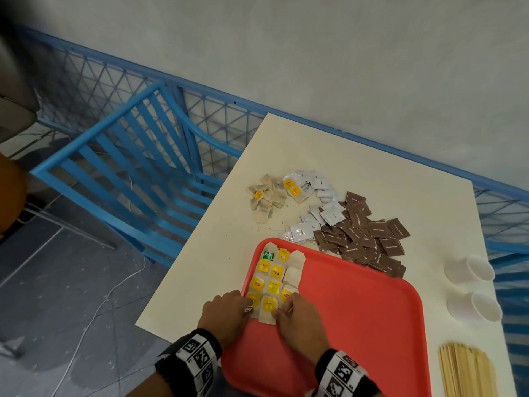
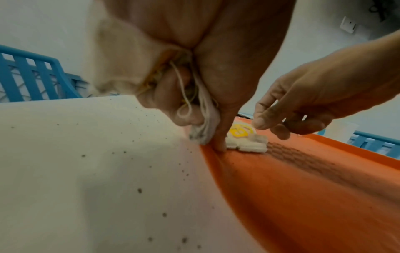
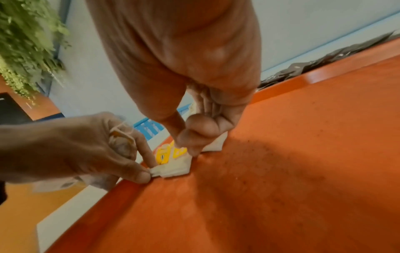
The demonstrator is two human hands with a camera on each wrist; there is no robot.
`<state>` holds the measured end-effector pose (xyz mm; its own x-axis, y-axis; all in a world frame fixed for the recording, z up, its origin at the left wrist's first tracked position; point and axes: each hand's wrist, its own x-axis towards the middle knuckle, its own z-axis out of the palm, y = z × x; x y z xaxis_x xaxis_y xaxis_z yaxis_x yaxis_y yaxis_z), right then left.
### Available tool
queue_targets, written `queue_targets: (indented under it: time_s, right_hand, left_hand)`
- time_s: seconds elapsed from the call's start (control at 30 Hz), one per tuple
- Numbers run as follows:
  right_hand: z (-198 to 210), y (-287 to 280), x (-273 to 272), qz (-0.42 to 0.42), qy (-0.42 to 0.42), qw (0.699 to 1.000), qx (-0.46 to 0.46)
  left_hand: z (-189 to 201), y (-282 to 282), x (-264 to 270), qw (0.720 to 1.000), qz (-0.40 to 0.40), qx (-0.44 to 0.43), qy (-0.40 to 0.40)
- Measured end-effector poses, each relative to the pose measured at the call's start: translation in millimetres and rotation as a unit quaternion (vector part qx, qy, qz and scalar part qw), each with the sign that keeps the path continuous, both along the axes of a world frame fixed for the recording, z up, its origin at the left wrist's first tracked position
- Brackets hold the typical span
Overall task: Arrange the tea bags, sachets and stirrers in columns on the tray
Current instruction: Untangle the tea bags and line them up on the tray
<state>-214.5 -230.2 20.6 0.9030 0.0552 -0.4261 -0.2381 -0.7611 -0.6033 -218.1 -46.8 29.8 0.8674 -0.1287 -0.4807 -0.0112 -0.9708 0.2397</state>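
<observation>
tea bags lie in three short columns at the far left corner of the red tray, pale paper with yellow tags, the near ones overlapping a little. the left hand holds spare bags bunched in its curled fingers, strings hanging, while one finger presses at the tray's left rim. the right hand pinches the nearest bag. i think a string could snag and drag the rows crooked. sachets and stirrers still wait on the table.
</observation>
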Motion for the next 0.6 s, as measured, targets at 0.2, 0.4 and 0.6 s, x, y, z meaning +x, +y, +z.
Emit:
queue_targets:
  time_s: [0.2,0.4,0.6]
  right_hand:
    - [2.4,3.2,-10.6,0.096,0.045,0.994,-0.039]
    - [12.7,-3.9,-3.7,0.082,0.026,0.996,-0.038]
    - [80.2,-29.2,24.9,0.045,-0.085,0.990,0.105]
  left_hand:
    - [-0.6,0.9,2.6,1.000,-0.007,0.004,-0.005]
    - [15.6,15.9,6.1,0.957,0.167,-0.235,-0.043]
    - [70.2,-4.3,26.7,0.665,0.397,-0.610,0.168]
